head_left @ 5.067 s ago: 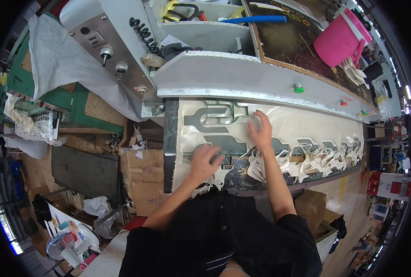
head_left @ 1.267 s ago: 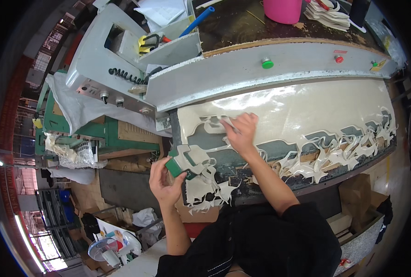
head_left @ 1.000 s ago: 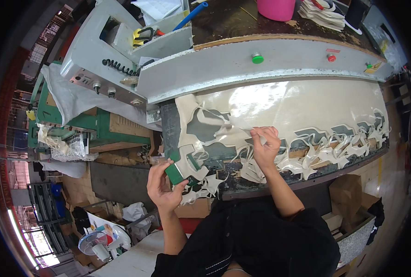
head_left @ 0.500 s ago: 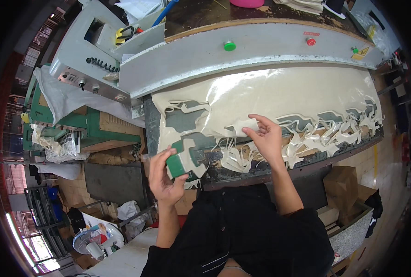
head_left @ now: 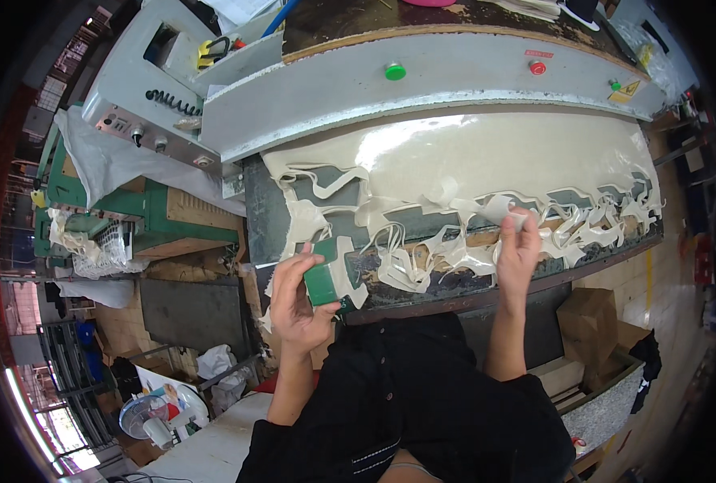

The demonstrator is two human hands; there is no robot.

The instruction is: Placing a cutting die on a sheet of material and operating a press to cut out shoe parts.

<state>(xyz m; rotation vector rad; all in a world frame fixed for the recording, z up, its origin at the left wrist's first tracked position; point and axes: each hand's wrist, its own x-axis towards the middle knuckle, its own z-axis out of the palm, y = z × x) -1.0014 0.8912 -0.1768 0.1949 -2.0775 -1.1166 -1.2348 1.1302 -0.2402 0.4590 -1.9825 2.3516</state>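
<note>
My left hand [head_left: 300, 310] grips a green cutting die [head_left: 319, 283] in front of the table's near edge. A cream cut piece [head_left: 343, 272] with a notched outline lies against the die's right side. Farther right, my right hand [head_left: 519, 249] pinches a curled cream flap [head_left: 499, 209] between thumb and fingers, over the ragged near edge of the sheet. Whether the flap is loose or still joined to the sheet I cannot tell. The glossy cream sheet [head_left: 487, 149] covers most of the dark table, its left and near sides cut into holes and thin strips.
Behind the sheet runs a grey machine beam [head_left: 454, 80] with a green button [head_left: 395, 72] and a red button [head_left: 538, 68]. A control box [head_left: 153, 121] stands at the left. Tangled cream offcuts [head_left: 406, 266] hang along the near edge. Cardboard boxes [head_left: 587, 326] sit at lower right.
My right hand has moved right along the sheet's near edge, and the cream material there has shifted and curled. My left hand keeps the die, tilted slightly differently and moved a little right.
</note>
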